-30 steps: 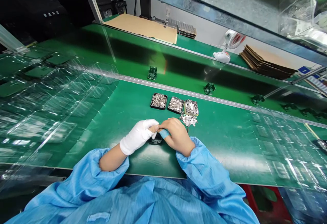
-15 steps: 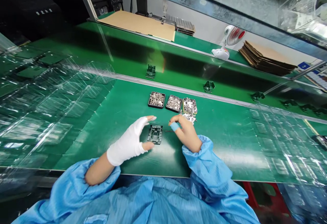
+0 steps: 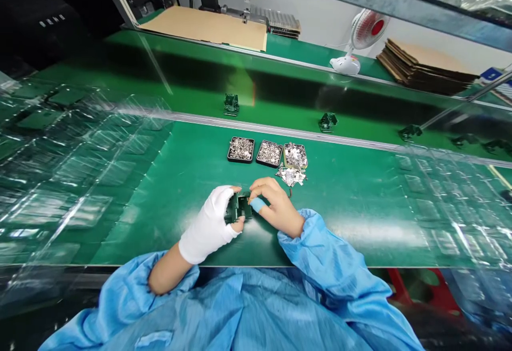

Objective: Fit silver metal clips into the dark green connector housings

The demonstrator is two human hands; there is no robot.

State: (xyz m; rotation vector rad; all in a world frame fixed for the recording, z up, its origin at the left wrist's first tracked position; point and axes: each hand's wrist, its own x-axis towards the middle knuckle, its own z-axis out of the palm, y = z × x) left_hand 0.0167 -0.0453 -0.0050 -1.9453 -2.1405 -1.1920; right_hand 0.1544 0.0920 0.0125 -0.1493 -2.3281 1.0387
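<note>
My left hand (image 3: pixel 210 225), in a white glove with bare fingertips, grips a green circuit board assembly (image 3: pixel 242 207) between thumb and fingers. On the board's right side my right hand (image 3: pixel 274 207), with blue tape round one finger, has its fingers closed at the edge. A thin dark tool (image 3: pixel 290 192) shows just beyond the right hand; its other end is hidden. Behind the hands stand a left tray (image 3: pixel 240 150), a middle tray (image 3: pixel 269 153) and a right tray (image 3: pixel 295 156) of small silvery parts, with loose metal parts (image 3: pixel 292 175) in front of the right one.
Clear plastic trays (image 3: pixel 60 209) cover the left of the green table (image 3: pixel 340 196), and more plastic trays (image 3: pixel 448 207) lie on the right. Several boards stand on the green ledge beyond the metal rail (image 3: pixel 280 130). A fan (image 3: pixel 366 31) and stacked cardboard (image 3: pixel 428 65) are farther back.
My left hand has closed on the board assembly, which is now lifted and tilted. My right hand has moved left to its edge. The camera view has shifted slightly.
</note>
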